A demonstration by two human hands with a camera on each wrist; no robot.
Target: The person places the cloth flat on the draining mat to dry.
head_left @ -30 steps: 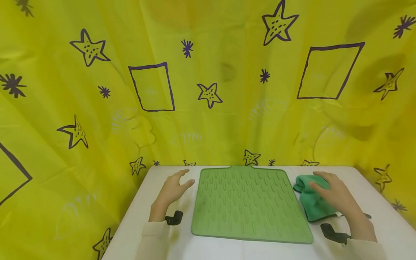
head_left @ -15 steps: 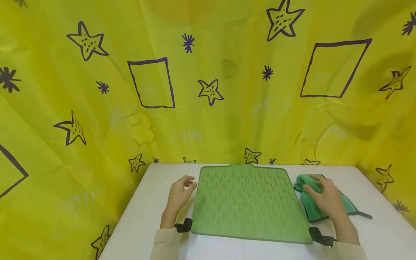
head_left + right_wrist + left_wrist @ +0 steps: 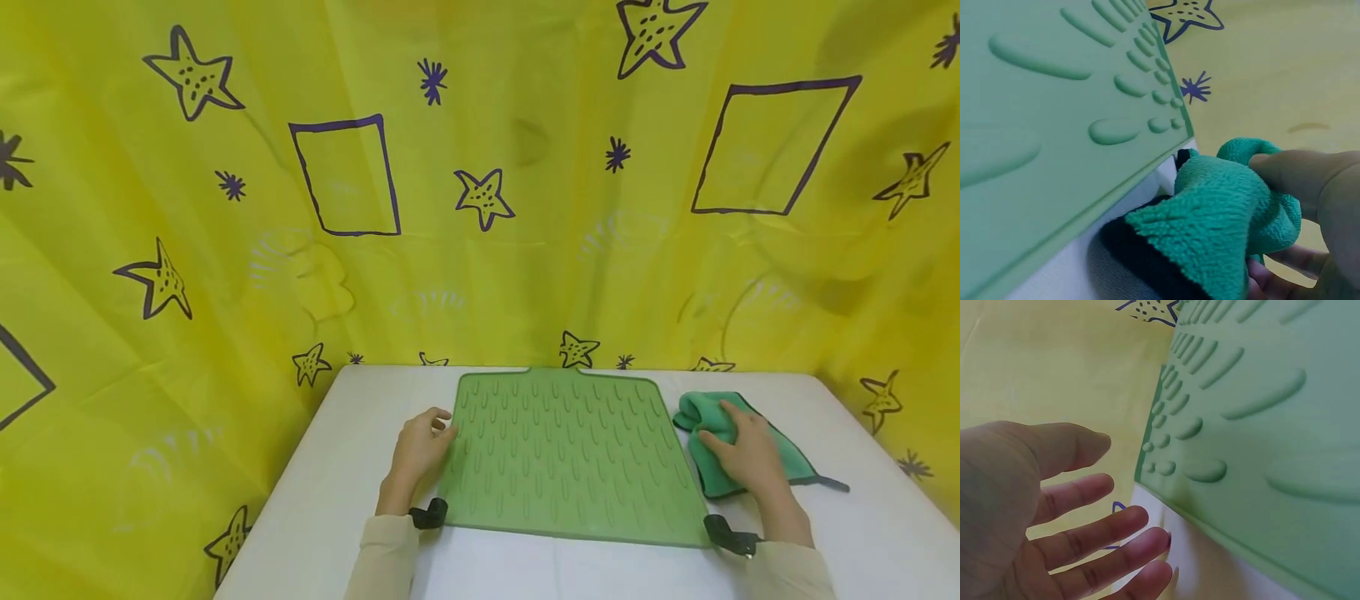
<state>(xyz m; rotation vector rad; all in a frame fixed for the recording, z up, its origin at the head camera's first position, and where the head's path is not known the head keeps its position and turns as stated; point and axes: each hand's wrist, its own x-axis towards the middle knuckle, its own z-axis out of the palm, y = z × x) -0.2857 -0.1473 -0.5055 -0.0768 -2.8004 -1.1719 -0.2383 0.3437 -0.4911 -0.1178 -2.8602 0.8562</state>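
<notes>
A green mat [image 3: 562, 458] with rows of raised drop-shaped ridges lies flat on the white table, a tab at its far edge. My left hand [image 3: 418, 450] is at the mat's left edge in the head view, fingers loosely bent and holding nothing. Its fingers spread apart in the left wrist view, just off the mat [image 3: 1254, 444]. To the right of the mat lies a green microfiber cloth [image 3: 795, 458] with dark edging and a hanging loop. My right hand [image 3: 1335, 206] grips a bunched fold of this cloth [image 3: 1204, 212], thumb on top and fingers partly hidden behind.
The white table [image 3: 322, 492] extends on both sides of the mat and in front of it. Behind and around it hangs a yellow curtain [image 3: 420, 275] printed with purple stars and squares. Each wrist wears a black camera mount.
My left hand has moved right and down to the mat's left edge, its fingers bending more. The right hand has moved left and down onto the cloth. The head view tilts slightly downward.
</notes>
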